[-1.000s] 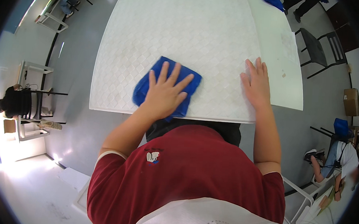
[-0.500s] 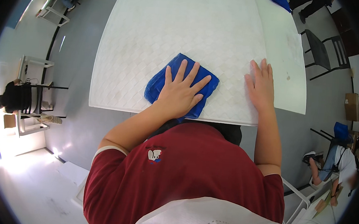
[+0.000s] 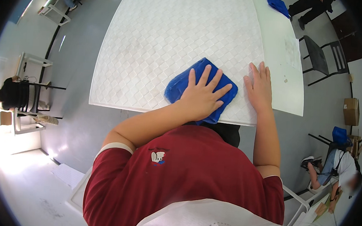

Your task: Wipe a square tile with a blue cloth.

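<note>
Covering most of the white table (image 3: 288, 90) is a white quilted pad (image 3: 172, 50), its surface stitched into a regular diamond pattern, soft-looking and slightly puffed, with rounded corners that the lens bends outward. On the pad's near edge lies a blue cloth (image 3: 178, 86), a folded rag of matte woven fabric, roughly diamond-shaped, with one corner hanging just over the pad's front edge. The left hand (image 3: 202, 97) lies flat on top of the cloth, palm down, all five fingers spread wide and straight, pressing rather than gripping; nothing is closed inside it. The right hand (image 3: 259, 86) rests just beside the cloth, to its right, also flat and released, fingers together and extended on the bare quilting near the pad's right edge, not touching the cloth. Both forearms reach forward from a dark red short-sleeved shirt (image 3: 185, 175) with white-trimmed cuffs. Compared with a second ago, the cloth and the left hand have travelled to the right along the pad's front edge, from left of centre to close beside the right hand, which has stayed planted in about the same spot. A second blue cloth (image 3: 277, 3) lies at the table's far right corner. A dark chair (image 3: 321, 55) stands to the right on the grey floor (image 3: 73, 119), and another person (image 3: 339, 164) sits at the far right.
</note>
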Available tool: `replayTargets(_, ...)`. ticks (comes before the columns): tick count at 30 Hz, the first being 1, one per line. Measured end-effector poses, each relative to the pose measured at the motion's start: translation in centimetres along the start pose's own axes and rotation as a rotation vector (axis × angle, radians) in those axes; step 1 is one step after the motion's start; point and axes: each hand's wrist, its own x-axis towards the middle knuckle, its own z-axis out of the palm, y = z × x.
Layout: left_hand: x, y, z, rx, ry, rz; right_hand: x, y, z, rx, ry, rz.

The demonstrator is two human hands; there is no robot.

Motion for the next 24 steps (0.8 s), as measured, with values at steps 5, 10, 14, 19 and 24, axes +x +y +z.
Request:
replayTargets(5, 0.8, 0.3, 0.0, 0.016, -0.028, -0.004, 0.1, 0.0, -0.1, -0.009, 0.006, -0.013)
replayTargets(10, 0.7, -0.1, -1.1, -0.260, -0.051, -0.045, -0.1, 1.3, 0.5, 0.033, 0.032, -0.048)
replayTargets(14, -1.7, -3.0, -3.4, -0.522, 0.109, -0.081, -0.8, -3.1, -0.8, 0.105, 0.158, -0.241)
replayTargets(19, -6.3, -7.7, -3.7, -0.379, 0.319, -0.251, -1.6, -11.6, -2.4, 0.136, -0.084, -0.394)
replayTargets(24, -10.4, -9.9, -3.4, -0.037, 0.229, -0.522, -1.4, -14.1, -1.1, 0.028, -0.288, -0.377)
